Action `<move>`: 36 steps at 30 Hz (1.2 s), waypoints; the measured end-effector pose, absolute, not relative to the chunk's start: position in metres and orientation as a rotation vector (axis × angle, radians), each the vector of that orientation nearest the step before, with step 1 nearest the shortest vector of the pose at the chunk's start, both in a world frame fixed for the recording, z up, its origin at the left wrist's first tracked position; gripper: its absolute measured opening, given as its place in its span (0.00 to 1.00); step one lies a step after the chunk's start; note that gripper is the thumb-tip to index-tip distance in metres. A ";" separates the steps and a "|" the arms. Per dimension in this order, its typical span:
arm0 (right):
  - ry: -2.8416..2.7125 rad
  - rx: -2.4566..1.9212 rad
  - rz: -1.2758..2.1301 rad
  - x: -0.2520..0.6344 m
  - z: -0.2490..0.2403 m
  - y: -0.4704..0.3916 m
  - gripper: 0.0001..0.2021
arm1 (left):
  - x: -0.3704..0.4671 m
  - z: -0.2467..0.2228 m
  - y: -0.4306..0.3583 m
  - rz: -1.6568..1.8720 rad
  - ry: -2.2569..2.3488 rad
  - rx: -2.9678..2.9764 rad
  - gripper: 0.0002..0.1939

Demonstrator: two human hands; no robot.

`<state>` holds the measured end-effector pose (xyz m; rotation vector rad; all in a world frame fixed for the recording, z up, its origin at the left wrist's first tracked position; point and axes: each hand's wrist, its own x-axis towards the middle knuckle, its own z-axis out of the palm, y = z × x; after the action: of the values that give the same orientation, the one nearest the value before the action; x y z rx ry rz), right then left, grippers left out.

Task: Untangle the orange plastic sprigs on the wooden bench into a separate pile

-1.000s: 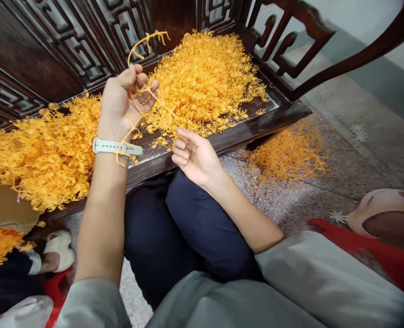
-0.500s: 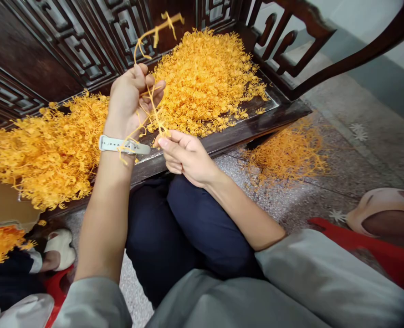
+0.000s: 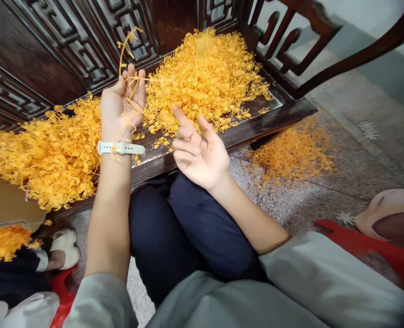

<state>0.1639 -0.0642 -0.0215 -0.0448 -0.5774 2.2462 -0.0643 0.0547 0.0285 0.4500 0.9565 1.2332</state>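
Observation:
A thin orange branching strand rises from my left hand, whose thumb and fingers hold it; its lower twigs hang over the palm and the pale watch strap. My right hand is palm up with its fingers apart and nothing in it, just in front of the bench edge. Behind it a large heap of small orange pieces lies on the dark wooden bench. A blurred orange piece shows over the top of this heap. Another heap of orange strands lies to the left of my left wrist.
A pile of thin orange stems is on the speckled floor, right of the bench. The carved backrest and curved armrest border the bench. Another person's shoe shows at lower left. Red plastic is at lower right.
My right hand has let go of the strand, opened and turned palm up, a little to the right. My left hand has shifted slightly left, its fingers more spread, still with the strand.

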 end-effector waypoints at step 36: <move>-0.883 -0.346 2.155 0.140 -0.025 -0.070 0.27 | 0.009 0.069 0.014 1.505 0.842 0.150 0.17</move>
<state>0.1398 -0.0696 -0.0253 -0.3461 -0.8832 2.1546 0.0092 0.0141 0.0691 0.1505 0.8419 1.5055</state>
